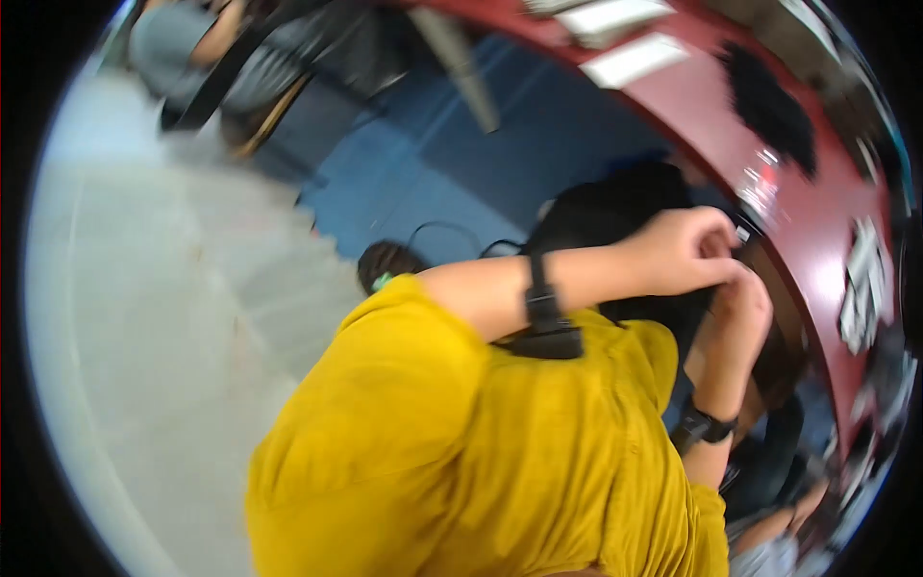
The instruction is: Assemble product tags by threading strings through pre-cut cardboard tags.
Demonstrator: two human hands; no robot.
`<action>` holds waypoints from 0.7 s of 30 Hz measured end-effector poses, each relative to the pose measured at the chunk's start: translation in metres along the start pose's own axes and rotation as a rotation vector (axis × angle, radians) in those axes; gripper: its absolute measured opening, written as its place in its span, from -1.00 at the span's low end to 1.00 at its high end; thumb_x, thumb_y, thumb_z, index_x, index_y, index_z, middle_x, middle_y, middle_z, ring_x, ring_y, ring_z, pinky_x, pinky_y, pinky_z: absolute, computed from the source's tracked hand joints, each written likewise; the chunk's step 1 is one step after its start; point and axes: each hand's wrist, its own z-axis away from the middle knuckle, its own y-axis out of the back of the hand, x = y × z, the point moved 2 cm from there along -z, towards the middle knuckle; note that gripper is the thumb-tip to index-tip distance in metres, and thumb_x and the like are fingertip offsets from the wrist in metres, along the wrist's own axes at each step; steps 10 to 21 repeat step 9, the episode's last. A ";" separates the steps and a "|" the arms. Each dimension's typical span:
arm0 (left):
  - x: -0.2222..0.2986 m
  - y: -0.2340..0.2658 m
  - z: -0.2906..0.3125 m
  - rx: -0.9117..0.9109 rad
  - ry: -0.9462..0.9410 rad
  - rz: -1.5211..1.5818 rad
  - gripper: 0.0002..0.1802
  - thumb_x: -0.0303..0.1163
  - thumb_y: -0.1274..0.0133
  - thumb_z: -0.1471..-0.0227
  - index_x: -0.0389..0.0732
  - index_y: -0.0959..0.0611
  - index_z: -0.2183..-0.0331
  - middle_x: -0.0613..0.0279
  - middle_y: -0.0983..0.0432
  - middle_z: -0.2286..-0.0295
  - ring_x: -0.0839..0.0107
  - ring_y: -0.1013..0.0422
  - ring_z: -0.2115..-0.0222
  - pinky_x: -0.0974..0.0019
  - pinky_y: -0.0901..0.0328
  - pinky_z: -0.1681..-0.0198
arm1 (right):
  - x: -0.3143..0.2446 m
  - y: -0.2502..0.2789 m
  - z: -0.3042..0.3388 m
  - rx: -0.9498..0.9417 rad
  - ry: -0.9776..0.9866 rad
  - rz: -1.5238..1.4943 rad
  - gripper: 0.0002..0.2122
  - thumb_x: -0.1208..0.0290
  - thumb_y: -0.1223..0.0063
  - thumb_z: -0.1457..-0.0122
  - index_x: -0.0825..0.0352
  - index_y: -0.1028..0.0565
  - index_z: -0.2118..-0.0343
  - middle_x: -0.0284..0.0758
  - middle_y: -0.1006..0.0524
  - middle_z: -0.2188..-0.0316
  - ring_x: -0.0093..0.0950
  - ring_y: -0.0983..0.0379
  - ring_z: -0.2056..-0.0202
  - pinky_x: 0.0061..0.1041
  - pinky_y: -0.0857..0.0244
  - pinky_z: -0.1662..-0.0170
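My left hand (681, 252) is raised near the edge of the red table, its fingers curled and its thumb side against my right hand. My right hand (748, 300) is also closed, its fingertips meeting those of the left. Anything small pinched between them is hidden and blurred. A black strap (542, 300) is around my left forearm, and a black band (707, 423) around my right wrist. Just past the fingers, at the table's edge, is a small dark object (745, 226) with a white patch.
The red table (707, 106) curves along the right, bearing white papers (635, 60), a black fuzzy item (769, 111), a clear plastic item (761, 183) and grey cloth (863, 288). A seated person (183, 48) is at the far left; another person's arm (808, 505) shows lower right.
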 end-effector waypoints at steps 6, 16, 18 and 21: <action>-0.026 0.006 -0.020 0.114 -0.012 -0.012 -0.82 -0.37 -0.21 0.11 -0.30 -0.63 0.51 0.06 -0.57 0.54 0.32 -0.51 0.50 0.32 -0.36 0.39 | 0.009 0.010 -0.034 -0.089 0.018 0.153 -0.71 0.29 0.04 -0.21 0.19 -0.32 0.65 -0.62 -0.19 0.74 -0.81 0.01 0.74 -0.75 0.23 0.66; -0.022 0.009 -0.014 0.076 -0.067 0.051 -0.79 -0.29 -0.21 0.12 -0.25 -0.63 0.52 0.06 -0.57 0.52 0.27 -0.51 0.46 0.31 -0.34 0.33 | 0.002 0.009 -0.030 -0.041 -0.053 0.160 -0.78 0.34 0.01 -0.20 0.28 -0.39 0.58 -0.58 -0.29 0.69 -0.84 -0.08 0.71 -0.85 0.19 0.65; -0.022 0.009 -0.014 0.076 -0.067 0.051 -0.79 -0.29 -0.21 0.12 -0.25 -0.63 0.52 0.06 -0.57 0.52 0.27 -0.51 0.46 0.31 -0.34 0.33 | 0.002 0.009 -0.030 -0.041 -0.053 0.160 -0.78 0.34 0.01 -0.20 0.28 -0.39 0.58 -0.58 -0.29 0.69 -0.84 -0.08 0.71 -0.85 0.19 0.65; -0.022 0.009 -0.014 0.076 -0.067 0.051 -0.79 -0.29 -0.21 0.12 -0.25 -0.63 0.52 0.06 -0.57 0.52 0.27 -0.51 0.46 0.31 -0.34 0.33 | 0.002 0.009 -0.030 -0.041 -0.053 0.160 -0.78 0.34 0.01 -0.20 0.28 -0.39 0.58 -0.58 -0.29 0.69 -0.84 -0.08 0.71 -0.85 0.19 0.65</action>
